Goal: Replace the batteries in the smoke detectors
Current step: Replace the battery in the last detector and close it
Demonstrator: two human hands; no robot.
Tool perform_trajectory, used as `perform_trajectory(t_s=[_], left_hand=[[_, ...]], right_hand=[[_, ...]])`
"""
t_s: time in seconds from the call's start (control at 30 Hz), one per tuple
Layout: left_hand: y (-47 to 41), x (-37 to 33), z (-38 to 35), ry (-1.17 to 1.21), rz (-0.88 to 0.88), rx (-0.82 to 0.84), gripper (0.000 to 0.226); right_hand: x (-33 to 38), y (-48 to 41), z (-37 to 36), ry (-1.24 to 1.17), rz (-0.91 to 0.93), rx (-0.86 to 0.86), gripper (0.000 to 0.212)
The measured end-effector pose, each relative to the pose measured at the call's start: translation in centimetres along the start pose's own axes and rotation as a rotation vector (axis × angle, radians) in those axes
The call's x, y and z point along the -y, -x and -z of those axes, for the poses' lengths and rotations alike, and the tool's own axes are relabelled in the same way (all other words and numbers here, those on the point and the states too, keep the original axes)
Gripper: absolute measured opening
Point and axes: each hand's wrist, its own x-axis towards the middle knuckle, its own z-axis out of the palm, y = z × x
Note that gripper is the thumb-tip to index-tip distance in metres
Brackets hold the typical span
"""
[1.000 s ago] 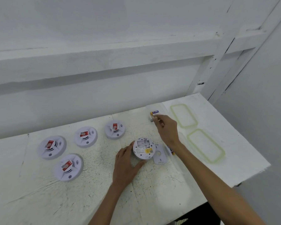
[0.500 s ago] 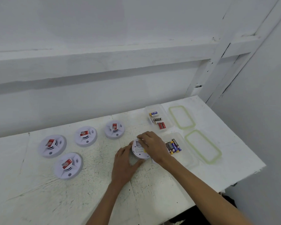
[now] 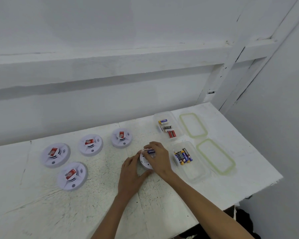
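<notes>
In the head view, an upturned smoke detector [image 3: 144,163] is held on the white table [image 3: 93,204] by the left hand [image 3: 131,171], whose fingers and thumb are curled around its rim. A blue battery [image 3: 151,151] is pinched in the fingertips of the right hand [image 3: 158,157] and is laid across the far part of the detector's back, where the battery compartment is judged to be; the compartment itself is hidden by the fingers. The step in hand is taken to be the seating of this cell. To do it well, the poles should be checked against the marks in the compartment before any force is given. The spring end should be pressed in first, and then the other end should be pushed down until it lies flat. The detector should be pressed firmly to the table, so that it is not turned by the push. More batteries [image 3: 182,155] are lying in the near clear container [image 3: 198,176], just beside the right hand, and a few others in the far container [image 3: 156,118]. Four other smoke detectors [image 3: 122,138] lie face up to the left, well apart, and are judged not yet opened.
</notes>
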Motion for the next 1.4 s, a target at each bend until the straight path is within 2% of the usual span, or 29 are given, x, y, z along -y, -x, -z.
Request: perform_trajectory(t_s=[0.13,0.37,0.57,0.67,0.77,0.93,1.1,1.17,1.23,1.4], left_hand=[[0.1,-0.2,0.2,0.01,0.021,0.016,0.094],[-0.1,0.2,0.1,0.006,0.034,0.04,0.091],[0.0,0.1,0.1,0.005,0.034,0.032,0.09],[0.0,0.1,0.1,0.015,0.037,0.04,0.087],[0.1,0.2,0.1,0.019,0.03,0.037,0.087],[0.1,-0.1,0.3,0.022,0.037,0.038,0.086],[0.2,-0.1,0.5,0.023,0.057,0.056,0.087],[0.3,-0.1,0.5,0.028,0.058,0.051,0.086],[0.2,-0.2,0.5,0.026,0.057,0.043,0.086],[0.1,0.1,0.3,0.026,0.074,0.052,0.087]], right_hand=[[0.0,0.3,-0.1,-0.078,-0.106,0.004,0.035],[0.6,-0.2,0.0,-0.18,-0.228,-0.027,0.043],[0.1,-0.2,0.0,-0.208,-0.218,-0.059,0.037],[0.3,-0.4,0.3,-0.099,-0.168,-0.014,0.025],[0.6,-0.5,0.5,0.009,-0.127,0.014,0.024],[1.4,-2.1,2.2,0.062,-0.024,-0.049,0.02],[0.2,-6.8,4.9,0.053,-0.067,-0.151,0.026],[-0.8,-9.0,5.8,0.118,-0.131,-0.084,0.027],[-1.7,-10.9,6.3,0.275,-0.177,0.062,0.035],[-3.0,-13.6,6.0,0.485,-0.111,0.394,0.067]])
